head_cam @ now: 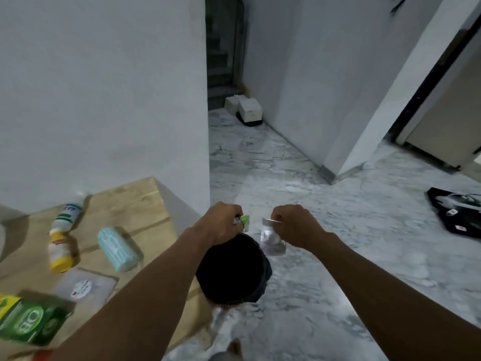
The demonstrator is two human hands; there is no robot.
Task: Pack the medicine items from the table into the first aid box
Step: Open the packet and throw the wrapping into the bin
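Nearest me, one green carton (26, 324) reading "OB" sits on the wooden bench (135, 204), beyond it two bottles (62, 238). My left hand (221, 222) pinches a green-tipped scrap (243, 222); my right hand (291, 222) grips one silver foil sachet (272, 239) over a black bin (233, 269).

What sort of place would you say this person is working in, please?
Probably a room in a home rather than a clinic: a marble-patterned floor, plain white walls with a dark doorway, and a low wooden table carrying bottles and boxes. A black bin stands beside it.
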